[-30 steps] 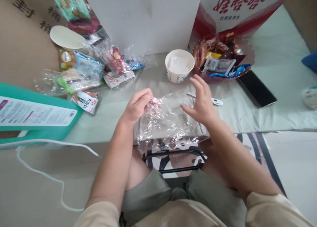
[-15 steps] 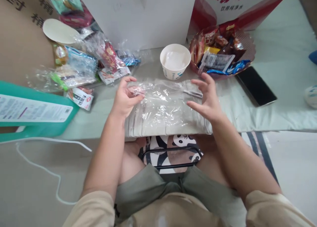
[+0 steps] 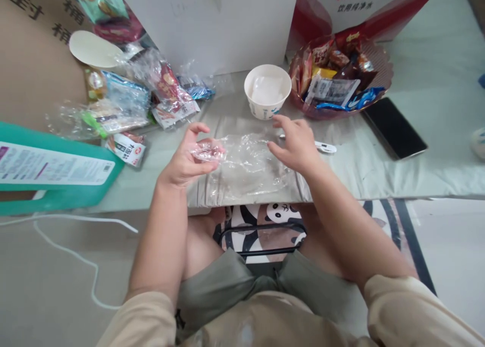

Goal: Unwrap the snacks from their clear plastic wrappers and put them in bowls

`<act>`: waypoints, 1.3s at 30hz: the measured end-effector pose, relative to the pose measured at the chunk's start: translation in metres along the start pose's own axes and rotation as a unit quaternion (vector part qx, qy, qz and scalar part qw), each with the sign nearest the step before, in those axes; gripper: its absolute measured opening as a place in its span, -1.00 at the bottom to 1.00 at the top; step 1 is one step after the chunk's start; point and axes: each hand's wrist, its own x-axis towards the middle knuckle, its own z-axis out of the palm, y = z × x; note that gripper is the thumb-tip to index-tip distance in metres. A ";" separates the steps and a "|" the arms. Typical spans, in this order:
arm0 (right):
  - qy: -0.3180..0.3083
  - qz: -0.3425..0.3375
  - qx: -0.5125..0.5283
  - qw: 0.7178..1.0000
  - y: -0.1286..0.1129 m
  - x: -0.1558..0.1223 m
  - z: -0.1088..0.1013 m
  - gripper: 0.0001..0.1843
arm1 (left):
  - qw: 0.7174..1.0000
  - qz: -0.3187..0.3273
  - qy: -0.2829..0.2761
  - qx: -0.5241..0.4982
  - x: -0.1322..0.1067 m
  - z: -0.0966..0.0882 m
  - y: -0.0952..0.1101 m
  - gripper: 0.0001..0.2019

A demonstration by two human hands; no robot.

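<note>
A crinkled clear plastic bag (image 3: 248, 162) lies spread over the near edge of the table. My left hand (image 3: 189, 157) has its fingers curled round a bunched end of this bag. At the bag's right side my right hand (image 3: 293, 142) hovers with thumb and fingers apart, nothing between them. Partly under the right hand lies a slim white-handled tool (image 3: 325, 147), its other end hidden by the fingers. Just beyond the bag stands a white paper bowl (image 3: 268, 92) with something whitish inside.
A scalloped plastic bowl (image 3: 382, 92) of wrapped snacks stands back right, beside a black phone (image 3: 396, 127). Snack packets (image 3: 127, 97) and a pale oval scoop (image 3: 94, 49) are heaped left. A green jug (image 3: 76, 185) lies front left; a white box (image 3: 220, 23) stands behind.
My right hand has moved left, uncovering the tool's white handle. My left hand has gathered more of the bag's end, and the bag's spread part looks narrower.
</note>
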 end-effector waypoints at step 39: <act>0.147 0.126 0.432 0.881 0.000 -0.024 -0.008 -0.73 | 0.951 -0.124 0.201 -0.202 0.017 0.017 -0.003 -0.75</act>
